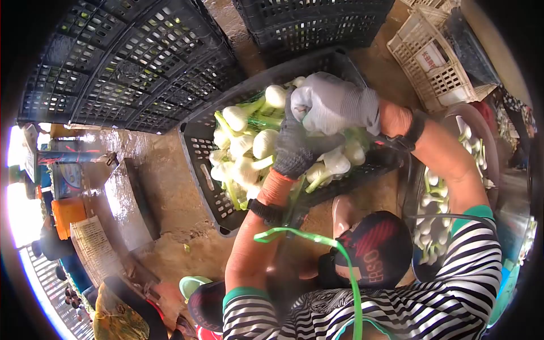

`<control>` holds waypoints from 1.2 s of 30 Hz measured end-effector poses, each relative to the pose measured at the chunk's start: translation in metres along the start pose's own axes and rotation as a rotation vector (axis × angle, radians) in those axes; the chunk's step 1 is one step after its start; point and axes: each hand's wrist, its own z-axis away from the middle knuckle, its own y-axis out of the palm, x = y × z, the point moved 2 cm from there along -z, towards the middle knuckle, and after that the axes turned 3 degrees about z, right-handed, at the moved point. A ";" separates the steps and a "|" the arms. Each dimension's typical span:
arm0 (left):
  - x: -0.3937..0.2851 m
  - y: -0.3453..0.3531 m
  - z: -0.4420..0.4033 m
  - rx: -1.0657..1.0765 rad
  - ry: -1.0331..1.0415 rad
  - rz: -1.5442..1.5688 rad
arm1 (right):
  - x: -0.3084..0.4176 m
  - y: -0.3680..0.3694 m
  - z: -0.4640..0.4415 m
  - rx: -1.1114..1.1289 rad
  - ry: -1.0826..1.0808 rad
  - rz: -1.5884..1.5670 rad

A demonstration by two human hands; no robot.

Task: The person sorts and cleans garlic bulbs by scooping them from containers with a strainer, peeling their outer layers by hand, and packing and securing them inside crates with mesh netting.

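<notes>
Over a black plastic crate (196,148) of white bulb vegetables with short green stalks, my two gloved hands come together. My left hand (297,144), in a dark grey glove, has its thumb out to the right, and its fingers run partly under the other hand. My right hand (334,103), in a light grey glove, is curled closed above it. What lies between the fingers is hidden. Green mesh netting (262,120) covers some bulbs beside my left hand. Loose white bulbs (243,170) fill the crate's left part.
Tall black slatted crates (153,68) stand beyond. A beige basket (433,59) sits at the upper right. More white bulbs (433,226) lie in a container on the right. A green strip (345,255) hangs in front. Another person's clothing (116,314) shows at the lower left.
</notes>
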 end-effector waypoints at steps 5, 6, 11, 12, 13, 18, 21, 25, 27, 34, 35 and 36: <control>0.034 0.003 0.001 -0.219 0.335 -0.745 | 0.026 -0.009 0.017 -0.189 -0.441 0.389; 0.038 0.004 0.000 -0.257 0.380 -0.815 | 0.029 -0.013 0.017 -0.140 -0.407 0.302; 0.023 0.004 -0.010 -0.217 0.212 -0.464 | 0.065 -0.066 0.044 -0.026 -0.167 -0.263; 0.022 0.004 -0.009 -0.216 0.204 -0.348 | 0.065 -0.071 0.058 -0.049 -0.207 -0.370; 0.021 0.004 -0.006 -0.211 0.199 -0.234 | 0.065 -0.072 0.073 -0.045 -0.270 -0.479; 0.008 0.001 -0.005 -0.124 0.278 -0.286 | 0.068 -0.047 0.118 0.231 -0.557 -0.882; -0.001 0.002 0.000 -0.037 0.122 0.075 | 0.066 -0.031 0.126 0.329 -0.595 -0.925; -0.006 -0.004 0.000 0.010 0.077 0.040 | 0.060 -0.026 0.135 0.330 -0.613 -0.943; 0.005 -0.007 -0.003 0.052 0.106 -0.060 | 0.059 -0.027 0.138 0.311 -0.614 -0.941; 0.008 0.011 -0.018 -0.126 0.419 -0.494 | 0.060 -0.021 0.136 0.363 -0.295 -1.042; 0.009 0.015 -0.022 -0.191 0.527 -0.649 | 0.060 -0.023 0.140 0.328 -0.271 -1.075; 0.012 0.017 -0.018 -0.245 0.419 -0.577 | 0.059 -0.026 0.144 0.291 -0.246 -1.108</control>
